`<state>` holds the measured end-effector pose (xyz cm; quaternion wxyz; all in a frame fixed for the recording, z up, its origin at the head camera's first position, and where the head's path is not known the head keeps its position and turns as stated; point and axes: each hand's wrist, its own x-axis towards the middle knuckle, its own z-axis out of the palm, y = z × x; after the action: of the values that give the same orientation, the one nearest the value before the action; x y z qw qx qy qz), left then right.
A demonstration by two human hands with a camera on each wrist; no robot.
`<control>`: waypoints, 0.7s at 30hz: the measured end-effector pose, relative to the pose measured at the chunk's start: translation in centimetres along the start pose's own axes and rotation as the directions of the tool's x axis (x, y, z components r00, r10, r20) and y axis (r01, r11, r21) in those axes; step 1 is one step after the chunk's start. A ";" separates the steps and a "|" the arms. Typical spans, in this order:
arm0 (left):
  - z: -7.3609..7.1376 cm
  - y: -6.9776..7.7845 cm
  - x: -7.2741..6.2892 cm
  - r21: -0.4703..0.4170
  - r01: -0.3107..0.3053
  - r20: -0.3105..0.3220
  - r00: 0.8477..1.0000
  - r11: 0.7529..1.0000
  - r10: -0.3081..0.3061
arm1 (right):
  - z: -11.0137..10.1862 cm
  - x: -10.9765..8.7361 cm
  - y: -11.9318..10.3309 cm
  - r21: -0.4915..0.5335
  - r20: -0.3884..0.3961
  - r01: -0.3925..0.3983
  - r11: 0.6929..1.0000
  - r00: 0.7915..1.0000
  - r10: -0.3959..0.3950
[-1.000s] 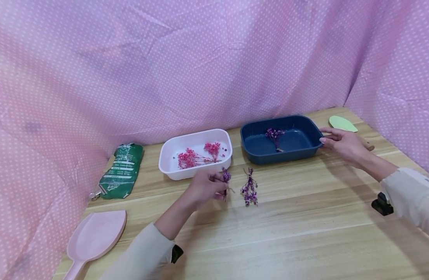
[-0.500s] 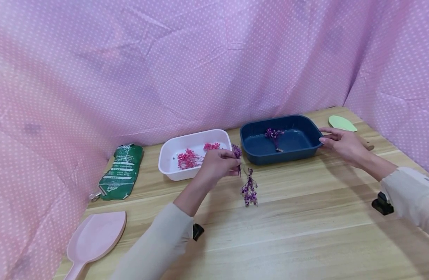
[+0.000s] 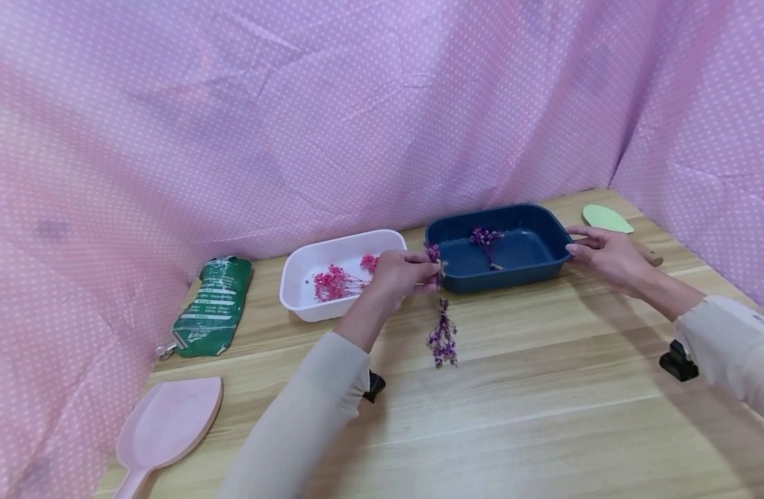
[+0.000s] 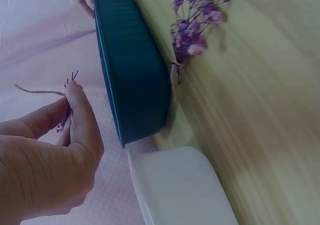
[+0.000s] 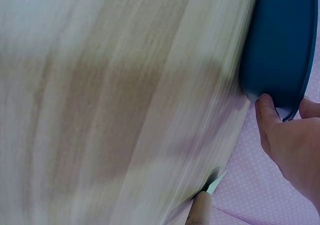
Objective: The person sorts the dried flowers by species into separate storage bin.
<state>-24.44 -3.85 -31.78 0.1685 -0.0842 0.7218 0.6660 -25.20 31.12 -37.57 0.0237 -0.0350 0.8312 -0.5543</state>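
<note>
Thumb and fingers of my left hand (image 3: 400,274) pinch a small bunch of purple dried flowers (image 3: 432,251), raised near the front left corner of the navy basin (image 3: 500,279). A strand of twine (image 4: 40,90) sticks out from the bunch in the left wrist view. On the table below lies another purple bunch (image 3: 443,339), blossoms toward me. Inside the basin rests one more purple bunch (image 3: 486,239). My right hand (image 3: 612,260) holds the basin's right end, thumb on the outer wall and a finger at the rim.
Left of the navy basin stands a white basin (image 3: 294,305) with pink dried flowers (image 3: 336,283). A green pouch (image 3: 213,305) and a pink dustpan-shaped scoop (image 3: 170,419) lie at the left. A light green blade with a wooden handle (image 5: 201,209) lies beyond my right hand.
My left hand has carried its purple bunch up and right, from in front of the white basin to the navy basin's left corner. The right hand stays at the navy basin.
</note>
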 end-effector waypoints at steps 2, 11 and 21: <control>0.3 0.3 0.5 -0.014 0.010 -0.007 1.000 1.000 -0.010 | 0.0 0.1 0.0 -0.006 -0.001 0.006 1.000 1.000 -0.006; 1.5 0.8 2.4 -0.091 0.030 -0.060 0.998 0.995 -0.035 | 0.1 0.2 0.3 0.049 0.004 0.006 0.999 1.000 -0.006; 2.6 0.7 3.9 -0.249 -0.038 -0.031 0.999 0.968 0.031 | 0.1 0.2 0.4 0.071 -0.002 0.014 0.997 1.000 -0.014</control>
<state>-27.97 -0.85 -32.61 0.1352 -0.1012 0.6361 0.7529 -25.37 31.14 -37.94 0.0203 -0.0393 0.8108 -0.5836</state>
